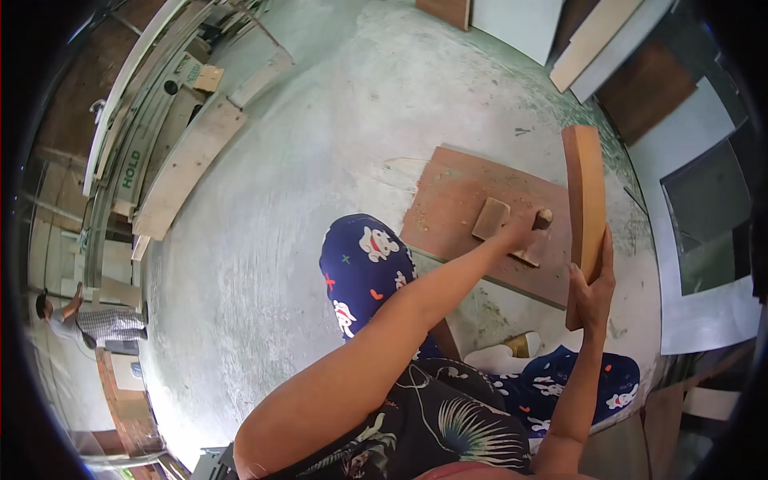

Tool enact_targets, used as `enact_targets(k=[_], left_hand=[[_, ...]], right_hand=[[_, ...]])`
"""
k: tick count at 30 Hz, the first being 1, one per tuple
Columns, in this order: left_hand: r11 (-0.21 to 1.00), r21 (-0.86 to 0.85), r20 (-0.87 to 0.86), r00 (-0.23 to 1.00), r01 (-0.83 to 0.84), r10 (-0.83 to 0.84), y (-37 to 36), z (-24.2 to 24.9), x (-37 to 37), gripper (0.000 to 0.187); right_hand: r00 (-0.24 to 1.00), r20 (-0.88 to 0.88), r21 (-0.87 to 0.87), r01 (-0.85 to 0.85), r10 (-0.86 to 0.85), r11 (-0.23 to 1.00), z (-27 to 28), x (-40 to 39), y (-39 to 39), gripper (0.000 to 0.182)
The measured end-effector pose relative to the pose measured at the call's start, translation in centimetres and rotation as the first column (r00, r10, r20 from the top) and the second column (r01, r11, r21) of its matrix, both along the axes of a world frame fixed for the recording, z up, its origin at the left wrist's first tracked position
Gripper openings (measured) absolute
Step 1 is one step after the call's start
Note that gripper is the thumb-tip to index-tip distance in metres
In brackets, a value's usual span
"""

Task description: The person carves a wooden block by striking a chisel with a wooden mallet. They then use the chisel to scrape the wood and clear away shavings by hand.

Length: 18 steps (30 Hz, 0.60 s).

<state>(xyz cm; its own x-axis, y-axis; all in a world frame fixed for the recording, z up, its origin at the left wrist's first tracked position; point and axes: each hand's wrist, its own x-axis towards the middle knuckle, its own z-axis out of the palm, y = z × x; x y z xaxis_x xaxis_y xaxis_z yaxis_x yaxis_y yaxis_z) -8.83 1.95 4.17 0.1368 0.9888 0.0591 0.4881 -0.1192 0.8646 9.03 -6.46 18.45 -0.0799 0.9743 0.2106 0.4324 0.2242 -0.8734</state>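
Observation:
My left hand (522, 231) is closed round a wooden hand tool (543, 218), whose rounded end shows past my fingers; much of it is hidden. Beside that hand, a small wooden block (491, 218) rests on a reddish-brown board (448, 188) scattered with shavings. Whether the block is part of the tool is unclear. My right hand (593, 290) grips the lower part of a long, slightly curved wooden piece (590, 192), held upright at the board's right side. Its thumb lies on the near left face and its fingers run along the right edge.
Long planks (192, 164) and boards are stacked at the upper left. Another person (104, 325) is at the far left. Panels (700, 240) lean along the right side. My patterned-clothed knees (366, 268) flank the work area on the concrete floor (264, 232).

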Motion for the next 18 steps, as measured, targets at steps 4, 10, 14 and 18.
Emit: enact_targets(k=[4,10,14,18], left_hand=[[0.980,-0.196,0.107,0.994,0.029,-0.008,0.6,0.0,-0.1,0.040],[0.975,-0.224,0.133,0.990,-0.007,0.038,0.4,0.2,-0.7,0.049],[0.971,-0.217,0.100,0.987,-0.101,0.125,0.7,-0.5,-1.3,0.050],[0.949,-0.227,0.116,0.962,-0.217,0.248,1.2,-2.7,-1.9,0.050]], right_hand=[[0.936,0.332,-0.415,0.036,0.115,0.909,-1.6,-0.4,0.5,0.080],[0.970,0.217,-0.319,-0.037,0.111,0.947,-3.0,-0.9,0.3,0.080],[0.966,0.236,-0.372,-0.008,0.103,0.928,-2.0,-1.0,0.0,0.080],[0.975,0.205,-0.291,-0.017,0.079,0.957,-2.8,-0.4,0.2,0.079]])
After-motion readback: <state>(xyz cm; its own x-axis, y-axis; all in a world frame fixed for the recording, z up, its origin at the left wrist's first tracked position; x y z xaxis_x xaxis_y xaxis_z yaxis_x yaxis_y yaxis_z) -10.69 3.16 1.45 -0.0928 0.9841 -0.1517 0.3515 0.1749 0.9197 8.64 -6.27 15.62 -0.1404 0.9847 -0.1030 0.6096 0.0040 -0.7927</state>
